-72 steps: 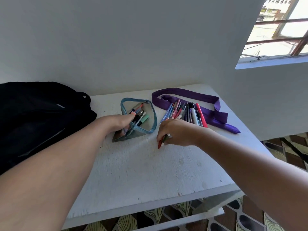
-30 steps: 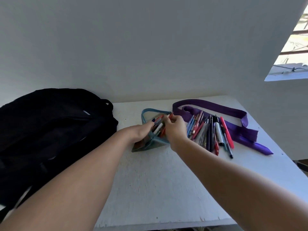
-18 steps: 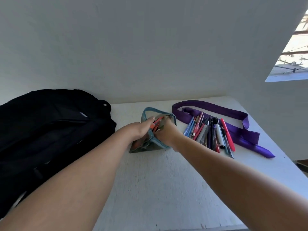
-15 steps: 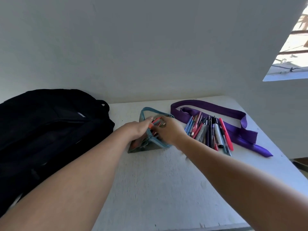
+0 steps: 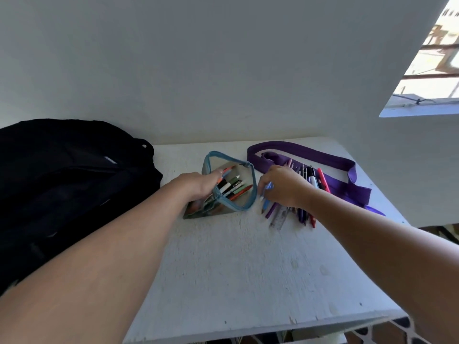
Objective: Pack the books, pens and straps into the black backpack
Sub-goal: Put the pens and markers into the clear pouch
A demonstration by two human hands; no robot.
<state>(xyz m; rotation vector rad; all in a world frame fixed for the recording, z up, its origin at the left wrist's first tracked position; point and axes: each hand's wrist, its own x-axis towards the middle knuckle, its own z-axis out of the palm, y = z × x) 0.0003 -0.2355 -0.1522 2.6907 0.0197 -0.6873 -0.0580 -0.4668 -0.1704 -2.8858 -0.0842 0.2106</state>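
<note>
A blue-zipped pencil pouch (image 5: 250,194) lies open mid-table with several pens (image 5: 234,187) inside. My left hand (image 5: 198,183) grips the pouch's left rim, holding it open. Right of the pouch, my right hand (image 5: 282,186) curls over a loose pile of pens (image 5: 304,192), its fingers pinching a blue pen (image 5: 266,197). A purple strap (image 5: 330,161) loops behind and beside the pile. The black backpack (image 5: 64,189) lies at the table's left. No books are in sight.
The white table (image 5: 243,274) stands against a white wall, its front edge near the bottom of the view. A window (image 5: 432,60) opens at the upper right. Patterned floor shows below the table's front edge.
My right hand has left the pouch, where it put pens in, and moved right onto the loose pile, taking a blue pen. My left hand still holds the pouch open.
</note>
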